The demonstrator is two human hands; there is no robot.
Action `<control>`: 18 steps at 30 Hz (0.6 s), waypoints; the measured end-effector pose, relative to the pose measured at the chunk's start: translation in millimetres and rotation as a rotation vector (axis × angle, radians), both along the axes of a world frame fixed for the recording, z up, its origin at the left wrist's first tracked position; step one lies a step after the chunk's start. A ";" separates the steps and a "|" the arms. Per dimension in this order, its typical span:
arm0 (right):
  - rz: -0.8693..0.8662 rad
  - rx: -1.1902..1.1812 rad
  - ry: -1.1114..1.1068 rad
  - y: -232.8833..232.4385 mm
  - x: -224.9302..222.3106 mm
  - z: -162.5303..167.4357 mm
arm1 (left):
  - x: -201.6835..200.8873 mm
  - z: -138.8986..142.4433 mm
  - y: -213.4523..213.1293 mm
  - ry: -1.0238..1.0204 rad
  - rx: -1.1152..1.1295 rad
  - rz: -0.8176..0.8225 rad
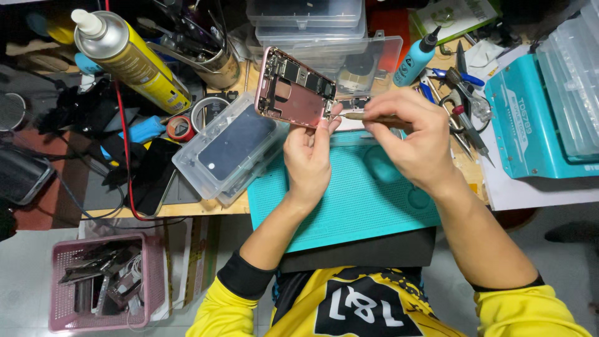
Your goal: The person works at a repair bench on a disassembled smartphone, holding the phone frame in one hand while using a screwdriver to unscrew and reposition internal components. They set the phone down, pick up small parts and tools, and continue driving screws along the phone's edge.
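Left hand (307, 156) grips an opened phone shell (294, 93), pink-rimmed, by its lower right corner, thumb and fingers clamped on the edge so the shell stands tilted above the teal mat (349, 200). Right hand (415, 134) is closed round a thin tool (368, 117), held like a pen; the tip points left and meets the shell's corner just by the left thumb, though the exact contact spot is too small to make out. Most of the tool's shaft is hidden inside the right fist.

Left of the left hand lies a clear tray (228, 150) with a dark panel in it, partly under the shell. Beyond that a yellow spray can (131, 59) leans, its base hidden among clutter. Above the hands clear boxes (306, 19) are stacked, cut off by the top edge. Right of the right hand are a blue bottle (415, 59), scissors and pliers in a blurred heap (462, 93), and a teal case (524, 125). Below left, a pink basket (106, 284) holds metal parts that are hard to tell apart.
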State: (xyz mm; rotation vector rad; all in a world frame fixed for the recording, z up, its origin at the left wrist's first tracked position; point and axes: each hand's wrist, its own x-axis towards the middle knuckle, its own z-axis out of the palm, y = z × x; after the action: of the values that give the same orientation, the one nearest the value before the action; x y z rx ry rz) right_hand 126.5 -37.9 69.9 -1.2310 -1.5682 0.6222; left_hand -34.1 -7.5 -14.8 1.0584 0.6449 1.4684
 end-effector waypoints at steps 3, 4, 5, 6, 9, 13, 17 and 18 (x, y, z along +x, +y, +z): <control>-0.059 -0.151 0.041 1.0 -1.4 0.0 | -1.1 -0.3 -0.9 -0.004 0.015 0.001; -0.111 -0.284 0.063 1.3 -2.4 -0.2 | -2.0 -0.4 -2.0 -0.006 0.014 -0.001; -0.051 -0.161 0.040 1.7 -3.1 -0.2 | -3.1 -0.4 -2.1 -0.009 0.016 -0.003; 0.009 -0.036 0.015 2.1 -3.0 0.1 | -4.0 -0.4 -1.4 -0.012 0.020 -0.005; -0.034 -0.180 0.025 4.7 -6.9 -1.3 | -8.0 -1.2 -1.4 -0.015 0.016 0.019; 0.099 0.038 -0.010 8.0 -9.8 -2.7 | -14.4 -4.3 -1.2 -0.013 0.012 0.043; 0.017 -0.265 0.095 12.4 -18.1 -9.8 | -23.9 -7.9 -0.7 -0.024 0.023 0.077; 0.035 -0.236 0.081 12.7 -19.6 -12.1 | -27.1 -8.7 -0.3 -0.026 0.029 0.089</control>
State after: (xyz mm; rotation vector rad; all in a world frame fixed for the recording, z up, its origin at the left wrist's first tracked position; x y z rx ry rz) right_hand 106.9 -25.3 57.8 -1.3362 -1.4823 0.8898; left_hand -61.3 -7.8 -23.5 1.0426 0.6608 1.5699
